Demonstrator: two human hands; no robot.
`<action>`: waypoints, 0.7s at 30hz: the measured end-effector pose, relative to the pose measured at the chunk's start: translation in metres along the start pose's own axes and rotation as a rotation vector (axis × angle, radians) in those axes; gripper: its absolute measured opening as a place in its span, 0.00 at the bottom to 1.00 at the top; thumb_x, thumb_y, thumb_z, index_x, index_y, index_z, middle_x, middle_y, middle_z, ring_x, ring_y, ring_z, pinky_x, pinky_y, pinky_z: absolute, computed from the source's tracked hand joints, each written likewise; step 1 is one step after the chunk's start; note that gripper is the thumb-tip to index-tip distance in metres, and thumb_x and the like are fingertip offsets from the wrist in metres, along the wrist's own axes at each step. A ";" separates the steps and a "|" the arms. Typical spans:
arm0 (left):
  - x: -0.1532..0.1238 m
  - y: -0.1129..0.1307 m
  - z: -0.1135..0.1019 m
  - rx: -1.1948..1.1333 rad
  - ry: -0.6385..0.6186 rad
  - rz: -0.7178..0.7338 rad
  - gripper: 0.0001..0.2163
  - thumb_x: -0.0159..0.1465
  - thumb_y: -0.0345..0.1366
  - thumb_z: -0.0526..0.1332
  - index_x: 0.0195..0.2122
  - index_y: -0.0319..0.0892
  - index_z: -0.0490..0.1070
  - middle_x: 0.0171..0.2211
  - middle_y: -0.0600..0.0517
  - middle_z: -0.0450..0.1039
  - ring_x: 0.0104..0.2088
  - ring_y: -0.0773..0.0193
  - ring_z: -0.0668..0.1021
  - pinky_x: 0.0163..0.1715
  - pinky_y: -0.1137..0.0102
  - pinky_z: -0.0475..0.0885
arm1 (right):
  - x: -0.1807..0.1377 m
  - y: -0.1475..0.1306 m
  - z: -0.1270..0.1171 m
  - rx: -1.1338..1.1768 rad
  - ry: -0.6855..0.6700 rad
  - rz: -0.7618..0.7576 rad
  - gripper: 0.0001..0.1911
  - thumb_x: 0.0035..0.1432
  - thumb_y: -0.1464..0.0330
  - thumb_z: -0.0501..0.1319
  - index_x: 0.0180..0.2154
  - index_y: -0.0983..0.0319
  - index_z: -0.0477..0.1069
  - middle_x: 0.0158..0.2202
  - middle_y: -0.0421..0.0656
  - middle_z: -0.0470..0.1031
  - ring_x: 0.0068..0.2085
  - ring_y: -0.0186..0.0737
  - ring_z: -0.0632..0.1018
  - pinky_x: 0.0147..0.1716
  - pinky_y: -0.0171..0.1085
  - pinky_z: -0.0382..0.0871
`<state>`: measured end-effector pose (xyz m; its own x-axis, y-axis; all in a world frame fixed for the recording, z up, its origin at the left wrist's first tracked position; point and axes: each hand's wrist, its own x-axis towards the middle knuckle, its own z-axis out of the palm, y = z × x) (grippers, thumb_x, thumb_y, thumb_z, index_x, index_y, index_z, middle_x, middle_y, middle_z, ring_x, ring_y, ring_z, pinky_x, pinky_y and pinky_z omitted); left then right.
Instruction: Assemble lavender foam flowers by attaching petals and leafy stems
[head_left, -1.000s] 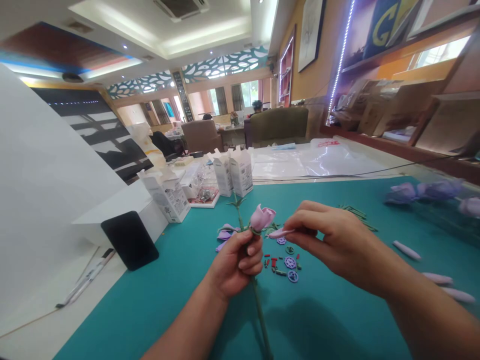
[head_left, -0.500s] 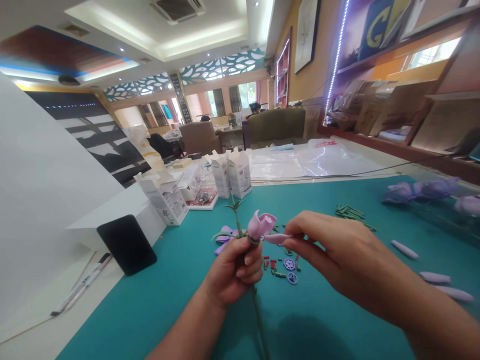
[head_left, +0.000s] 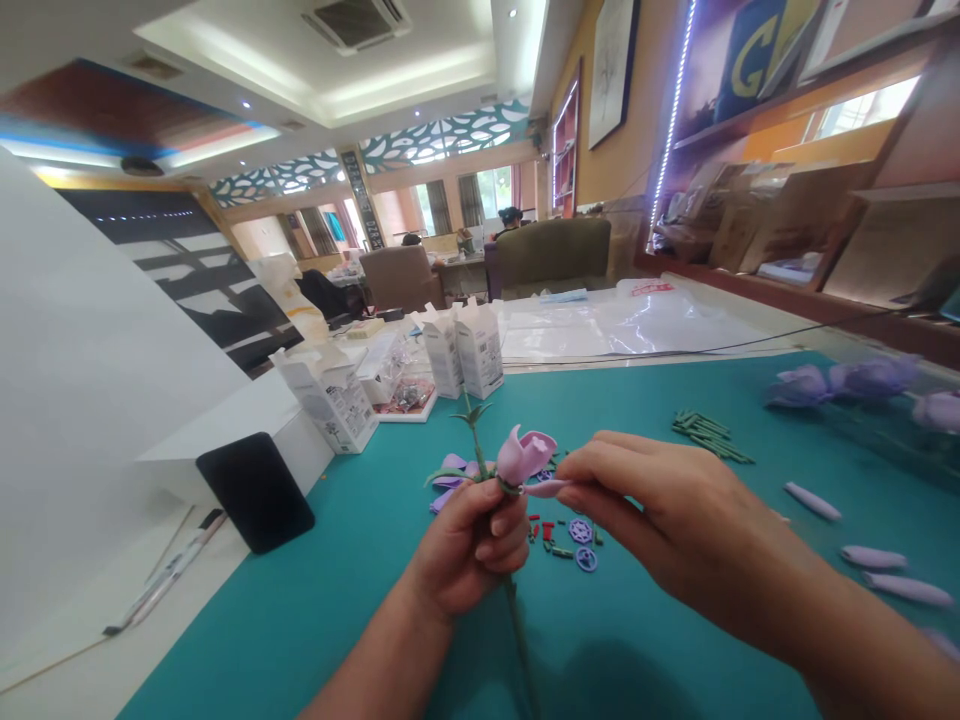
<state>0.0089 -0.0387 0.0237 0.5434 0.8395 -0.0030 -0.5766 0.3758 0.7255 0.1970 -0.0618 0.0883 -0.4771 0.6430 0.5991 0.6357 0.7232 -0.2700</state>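
My left hand (head_left: 474,540) is closed around the upper green stem (head_left: 514,620) of a toy flower, just under its pink-lilac bloom (head_left: 525,456). Between the thumb and fingers of my right hand (head_left: 645,500) is a pink petal piece (head_left: 546,488), its narrow end at the base of the bloom. Whether the petal is joined there I cannot tell. A green leafy sprig (head_left: 474,425) rises beside the bloom. Behind my left hand lie purple petals (head_left: 450,470). Small red pieces (head_left: 548,531) and purple wheel-shaped pieces (head_left: 586,558) lie on the teal mat (head_left: 360,590).
Green rods (head_left: 705,432), loose lilac petals (head_left: 874,556) and finished purple flowers (head_left: 802,385) are on the right. White boxes (head_left: 330,405) stand at the back left near a black phone-like slab (head_left: 255,492). People sit beyond the sofa (head_left: 555,258).
My right hand has shifted slightly left, bringing the petal closer to the base of the bloom. My left hand still grips the stem.
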 end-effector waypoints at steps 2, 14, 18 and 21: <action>0.000 0.000 0.000 0.005 -0.011 0.001 0.15 0.55 0.40 0.66 0.22 0.38 0.61 0.16 0.61 0.52 0.12 0.80 0.49 0.12 0.80 0.46 | 0.000 0.001 0.001 -0.016 0.011 0.004 0.14 0.65 0.65 0.51 0.29 0.58 0.69 0.25 0.38 0.71 0.25 0.32 0.71 0.24 0.30 0.61; 0.000 0.001 0.001 0.011 -0.006 -0.007 0.16 0.54 0.40 0.66 0.20 0.37 0.61 0.16 0.61 0.54 0.12 0.80 0.51 0.12 0.78 0.46 | 0.001 0.002 0.004 -0.028 0.027 -0.020 0.13 0.64 0.67 0.53 0.28 0.60 0.68 0.24 0.37 0.67 0.26 0.31 0.69 0.24 0.30 0.59; 0.000 0.002 0.001 0.016 -0.005 -0.007 0.17 0.54 0.40 0.67 0.20 0.37 0.60 0.15 0.61 0.54 0.12 0.80 0.51 0.12 0.79 0.46 | 0.001 0.002 0.004 -0.035 0.032 -0.025 0.13 0.65 0.67 0.53 0.27 0.60 0.68 0.24 0.37 0.66 0.26 0.31 0.69 0.24 0.30 0.59; 0.000 0.002 0.001 0.037 -0.005 -0.002 0.17 0.55 0.40 0.66 0.20 0.38 0.59 0.16 0.61 0.53 0.12 0.80 0.50 0.12 0.79 0.46 | 0.001 0.002 0.006 -0.047 0.036 -0.028 0.13 0.64 0.68 0.53 0.28 0.60 0.68 0.24 0.38 0.66 0.26 0.32 0.69 0.25 0.30 0.59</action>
<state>0.0089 -0.0385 0.0258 0.5475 0.8368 -0.0015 -0.5523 0.3627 0.7506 0.1947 -0.0585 0.0839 -0.4736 0.6126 0.6328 0.6508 0.7275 -0.2172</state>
